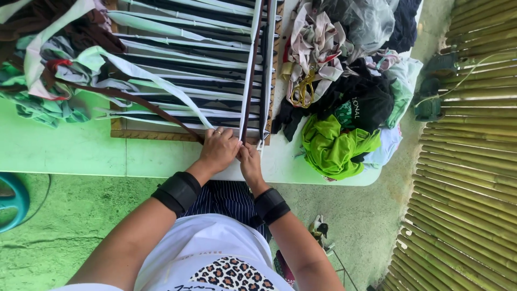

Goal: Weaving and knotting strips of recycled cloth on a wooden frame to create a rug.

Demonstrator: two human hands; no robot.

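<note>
Both my hands are at the near edge of the wooden frame (pixel 145 134), pressed close together at the base of the vertical strips. My left hand (pixel 219 150) is curled over, fingers bent down, ring showing, pinching the lower end of a white fabric strip (pixel 249 70) that runs up toward 12 o'clock across the frame; my right hand (pixel 250 161) sits touching it at 4 o'clock, fingers closed on the same strip end, though exactly which strand each finger has I can't tell, since the knuckles hide it. Holding both ends low like this seems meant to keep the strip taut and straight over the horizontal strips (pixel 183 64), which lie stretched side by side in black and pale green. A brown strip (pixel 142 103) runs diagonally from the 10 o'clock cloth pile (pixel 43 64) down to my left hand, so it's fed from there. The frame lies flat on the green bench (pixel 59 151), its near edge close to me so I can reach it. At 2 o'clock is a scrap heap: a lime green cloth (pixel 334 148), a black garment (pixel 361 99), and yellow-handled scissors (pixel 304 89) on top, within reach. Black wristbands (pixel 180 192) on both forearms. Bamboo slat wall (pixel 474 161) at 3 o'clock.
</note>
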